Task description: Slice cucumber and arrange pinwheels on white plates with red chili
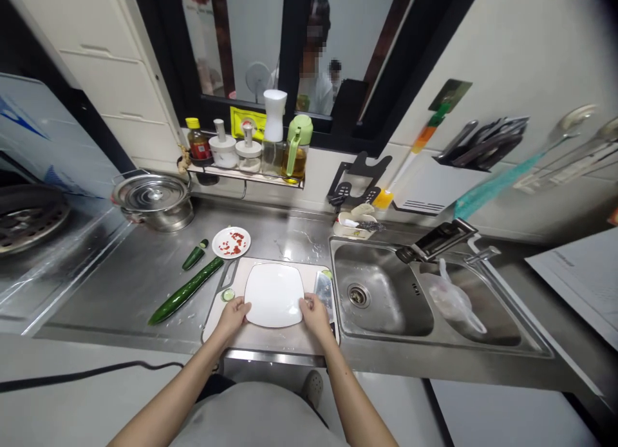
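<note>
A white, rounded-square plate (273,295) is over the cutting board (290,341); whether it rests there or is held just above, I cannot tell. My left hand (234,316) grips its left edge with the thumb on top. On the opposite edge, my right hand (315,314) pinches the rim in the same way. A cucumber slice (228,295) lies on the board just beyond my left hand. At the board's right side is a cleaver (324,292), with another piece of cucumber (327,274) by its far end.
Left of the board lie a long cucumber (186,292) and a short cucumber piece (194,256). Behind it sits a small plate (231,243) with chopped red bits. A lidded steel pot (157,202) stands at back left. The double sink (386,334) adjoins on the right.
</note>
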A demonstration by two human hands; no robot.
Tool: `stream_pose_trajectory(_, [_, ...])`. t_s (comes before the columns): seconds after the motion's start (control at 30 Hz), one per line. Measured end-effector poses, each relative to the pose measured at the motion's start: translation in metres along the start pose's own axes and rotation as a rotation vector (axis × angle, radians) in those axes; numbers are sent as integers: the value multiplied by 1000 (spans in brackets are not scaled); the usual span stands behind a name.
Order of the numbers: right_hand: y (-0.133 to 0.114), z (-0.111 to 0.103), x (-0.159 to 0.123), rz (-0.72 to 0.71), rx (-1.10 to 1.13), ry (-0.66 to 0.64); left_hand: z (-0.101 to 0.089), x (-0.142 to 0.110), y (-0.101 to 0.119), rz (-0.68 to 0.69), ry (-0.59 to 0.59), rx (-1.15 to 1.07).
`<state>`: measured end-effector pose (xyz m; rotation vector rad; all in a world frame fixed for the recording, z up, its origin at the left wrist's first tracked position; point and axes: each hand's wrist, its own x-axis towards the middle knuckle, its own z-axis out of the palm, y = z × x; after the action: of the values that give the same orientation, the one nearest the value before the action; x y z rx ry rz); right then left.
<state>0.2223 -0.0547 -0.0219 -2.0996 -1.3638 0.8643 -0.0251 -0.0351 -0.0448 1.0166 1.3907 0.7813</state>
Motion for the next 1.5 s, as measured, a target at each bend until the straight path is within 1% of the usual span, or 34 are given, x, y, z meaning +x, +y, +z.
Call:
stream_pose_trajectory(0.1, [1,5,-6,-14,-44,-20,0,-7,-3,-31,3,-7])
stream_pose_trajectory(0.3, [-2,6,-12,7,-87,-44,-2,-14,-10,-52,3,2])
stream_pose_trajectory(0.63, [-6,8,-20,39,-125,-42,-8,-11,-9,-44,10,112])
stream_pose_trajectory(0.77, [-7,9,-21,45,-141,-52,-10,-10,-12,-44,21,164])
stream_pose_trajectory(0.97, [-8,9,-25,66,-180,-51,-13,-12,-14,-77,32,264])
stream_pose_trajectory(1.07, [-8,9,-28,71,-180,-51,-14,-12,-10,-81,16,391])
stream_pose_trajectory(1.2, [-6,9,-28,70,-168,-55,-16,-8,-2,-33,11,748])
stream_pose_trajectory(1.27, [-3,9,-28,72,-160,-53,-17,-6,0,-2,0,875])
stream_pose_trajectory(1.5, [-1,7,-30,69,-124,-34,-19,-7,4,39,-54,979])
